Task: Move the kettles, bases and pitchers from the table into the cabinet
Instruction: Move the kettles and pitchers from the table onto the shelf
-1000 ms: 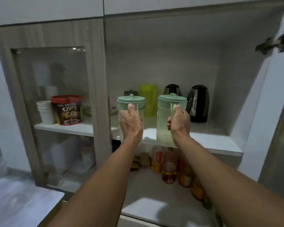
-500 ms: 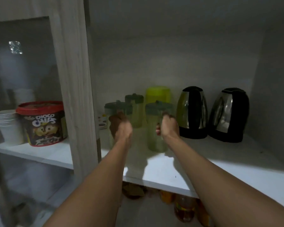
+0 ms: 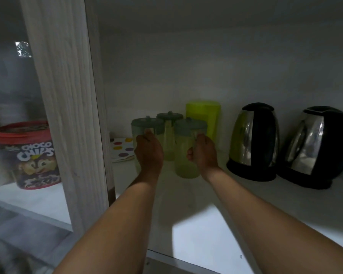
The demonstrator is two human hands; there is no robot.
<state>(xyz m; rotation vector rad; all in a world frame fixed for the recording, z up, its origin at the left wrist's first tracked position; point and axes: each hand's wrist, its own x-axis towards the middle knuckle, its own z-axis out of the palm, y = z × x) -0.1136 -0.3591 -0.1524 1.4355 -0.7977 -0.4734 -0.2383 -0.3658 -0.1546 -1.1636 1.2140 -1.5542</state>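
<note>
My left hand (image 3: pixel 149 153) grips the handle of a clear pitcher with a green lid (image 3: pixel 145 125), deep on the cabinet shelf (image 3: pixel 216 230). A second green-lidded pitcher (image 3: pixel 184 151) stands to its right, and my right hand (image 3: pixel 202 155) is closed on its handle. Both pitchers look set down on the shelf. Behind them stand a third green-lidded pitcher (image 3: pixel 169 135) and a lime-green pitcher (image 3: pixel 205 117). Two steel-and-black kettles (image 3: pixel 253 141) (image 3: pixel 313 147) sit on their bases at the right.
The wooden door frame (image 3: pixel 67 107) stands just left of my left arm. A dotted plate (image 3: pixel 121 149) lies at the shelf's back left. Behind the glass door sits a red-lidded Choco Chips tub (image 3: pixel 28 155).
Both hands have carried the two pitchers from the shelf's front edge to the back, next to the other pitchers. The view has moved in closer.
</note>
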